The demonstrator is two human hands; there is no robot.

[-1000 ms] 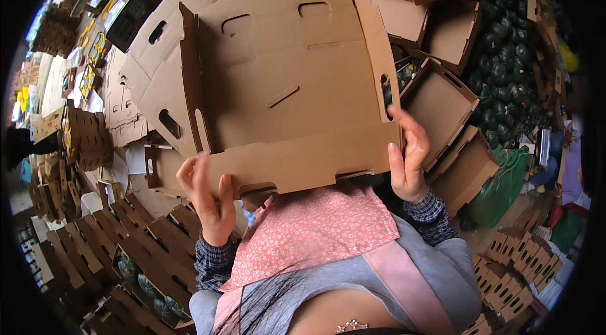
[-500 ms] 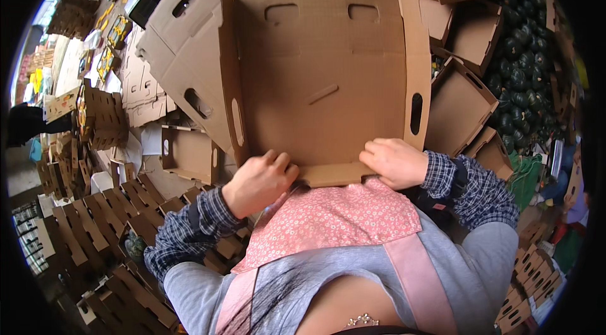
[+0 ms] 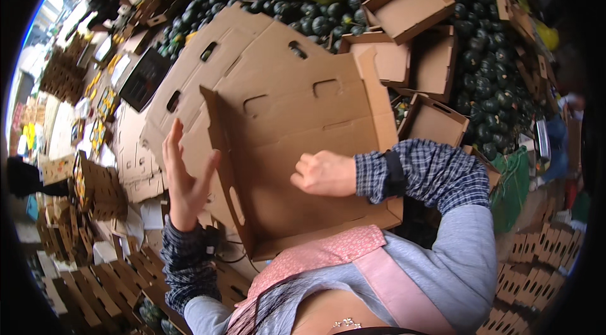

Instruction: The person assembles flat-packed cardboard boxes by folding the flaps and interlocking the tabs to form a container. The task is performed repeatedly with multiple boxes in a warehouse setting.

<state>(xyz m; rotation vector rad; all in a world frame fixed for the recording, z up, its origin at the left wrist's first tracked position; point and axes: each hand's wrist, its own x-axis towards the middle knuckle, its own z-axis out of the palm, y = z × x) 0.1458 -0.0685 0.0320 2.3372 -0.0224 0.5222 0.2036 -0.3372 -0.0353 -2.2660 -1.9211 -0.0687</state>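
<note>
Cardboard box (image 3: 278, 202), plain brown, lies under a fisted right hand (image 3: 325, 173), left hand (image 3: 186, 185) spread wide alongside.

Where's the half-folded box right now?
In the head view, the half-folded box is near the centre, just in front of the pink apron, with the left hand at its left side and the right hand over its middle.

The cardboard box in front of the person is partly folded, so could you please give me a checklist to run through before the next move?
1. Near wall raised: ok.
2. Left wall raised: ok.
3. Right wall raised: ok.
4. Far panel folded up: not ok, it lies flat.
5. Left hand empty: ok, it is open.
6. Right hand empty: cannot tell, it is closed.
</note>
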